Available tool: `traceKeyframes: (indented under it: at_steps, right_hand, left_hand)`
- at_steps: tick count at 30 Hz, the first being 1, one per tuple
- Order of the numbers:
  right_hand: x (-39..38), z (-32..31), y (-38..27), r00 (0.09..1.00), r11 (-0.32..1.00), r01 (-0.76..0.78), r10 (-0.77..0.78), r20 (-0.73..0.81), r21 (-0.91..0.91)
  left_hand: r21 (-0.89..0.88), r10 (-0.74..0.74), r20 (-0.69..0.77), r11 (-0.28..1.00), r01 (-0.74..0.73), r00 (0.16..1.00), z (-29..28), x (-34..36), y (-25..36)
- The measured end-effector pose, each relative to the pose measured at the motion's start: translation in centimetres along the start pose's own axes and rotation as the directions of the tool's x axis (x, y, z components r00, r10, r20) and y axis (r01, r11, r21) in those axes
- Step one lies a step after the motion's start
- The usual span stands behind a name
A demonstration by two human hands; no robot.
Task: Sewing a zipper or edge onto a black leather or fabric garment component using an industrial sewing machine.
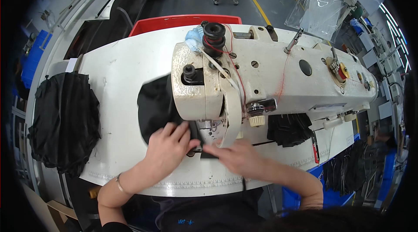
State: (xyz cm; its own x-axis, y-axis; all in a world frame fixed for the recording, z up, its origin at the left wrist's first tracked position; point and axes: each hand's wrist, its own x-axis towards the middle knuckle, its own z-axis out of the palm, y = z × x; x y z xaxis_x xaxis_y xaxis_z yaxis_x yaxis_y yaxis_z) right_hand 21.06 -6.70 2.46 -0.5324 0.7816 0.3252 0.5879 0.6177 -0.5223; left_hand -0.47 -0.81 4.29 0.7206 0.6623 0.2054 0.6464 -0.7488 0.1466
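A white industrial sewing machine (272, 75) spans the table, with red thread running over its head. Black fabric (156, 105) lies to the left of the needle area and passes partly under the machine head. My left hand (169, 147) rests on this fabric, fingers spread and bent, thumb close to the presser foot. On the other side, my right hand (239, 157) reaches toward the presser foot with a finger pointing left; its other fingers are blurred and partly hidden. Where the fabric meets the needle is hidden by the machine head and my hands.
A pile of black fabric pieces (65, 121) hangs over the table's left end. More black pieces (289, 129) lie right, beside red-handled snips (315, 147). Behind the white table (117, 64) stands a red bin (187, 19). Blue bins holding black pieces (346, 169) stand at lower right.
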Motion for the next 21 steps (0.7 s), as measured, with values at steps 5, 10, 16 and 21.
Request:
traceKeyframes:
  at_steps: [5, 10, 16, 21]
  right_hand:
    - [-1.8, -1.0, -6.1, 0.889, 0.537, -0.353, -0.063, 0.454, 0.766]
    - [-1.4, 0.0, -7.1, 0.759, 0.174, -0.596, 0.442, 0.479, 0.784]
    - [3.5, 4.1, -3.6, 0.818, 0.488, -0.432, 0.566, 0.103, 0.758]
    - [3.6, 5.8, -3.1, 0.807, 0.321, -0.258, 0.590, 0.021, 0.911]
  left_hand:
    - [-0.323, 0.556, 0.103, 0.803, -0.500, 0.825, -3.6, -1.0, 0.7]
    - [0.154, 0.527, -0.037, 0.842, -0.517, 0.849, -4.6, -1.4, -0.8]
    - [0.452, 0.147, -0.335, 0.892, 0.021, 0.931, -2.4, -4.4, 0.8]
    - [-0.115, -0.098, -0.188, 0.990, 0.077, 0.977, -1.5, -5.8, 1.3]
